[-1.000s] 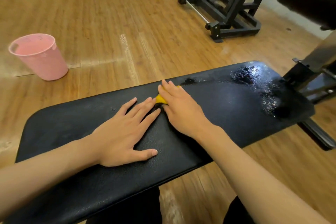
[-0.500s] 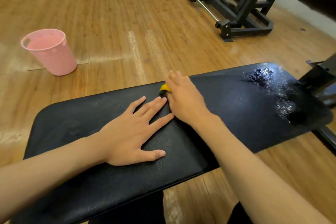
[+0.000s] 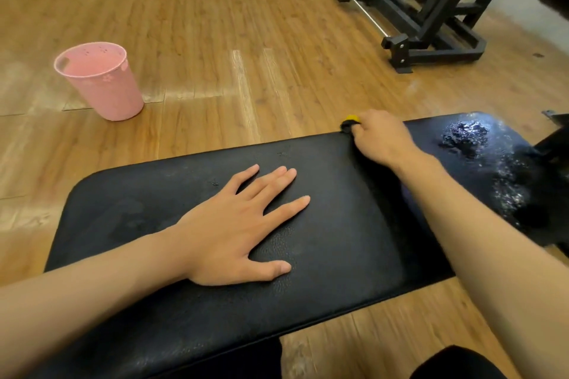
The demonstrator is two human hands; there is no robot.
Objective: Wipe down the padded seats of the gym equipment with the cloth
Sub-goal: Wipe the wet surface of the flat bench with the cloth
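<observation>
Cloth [image 3: 351, 122], gripped by R hand [image 3: 380, 137], was moved to seat [image 3: 338, 240] far edge; L hand [image 3: 234, 224] laid flat; wet patch [image 3: 465, 135] unwiped.

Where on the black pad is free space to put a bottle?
Free: the left end of the pad, between its rounded corner and the left hand; also the middle, between both hands. Crowded: the far edge, where the right hand grips the cloth, and the wet patch at the right end.

No legible text, label, brand, number or sign is recorded on the pink bin [image 3: 101, 83], padded seat [image 3: 338, 240] or black machine frame [image 3: 397, 45].
</observation>
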